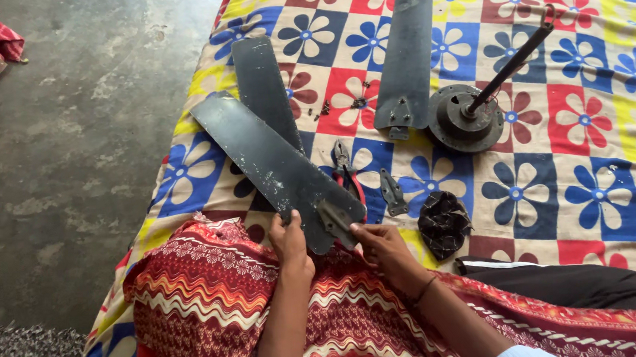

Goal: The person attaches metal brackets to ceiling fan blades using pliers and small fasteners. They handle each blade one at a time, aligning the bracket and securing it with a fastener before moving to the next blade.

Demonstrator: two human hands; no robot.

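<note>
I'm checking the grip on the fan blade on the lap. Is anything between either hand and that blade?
Nothing visible is. The left hand grips the edge of the fan blade directly, and the right hand touches its metal bracket end. The pliers lie beyond, partly under the blade.

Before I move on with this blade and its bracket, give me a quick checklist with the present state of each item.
1. Blade held steady: ok, left hand grips its near edge.
2. Bracket within reach: ok, right hand touches it at the blade's end.
3. Bracket fastened to blade: cannot tell, any screws there are too small to make out.
4. Pliers at hand: ok, they lie on the sheet just beyond the blade's end.
5. Loose screws accounted for: cannot tell, only small dark bits show on the sheet.
6. Motor clear of the work: ok, it sits apart, to the right.
</note>
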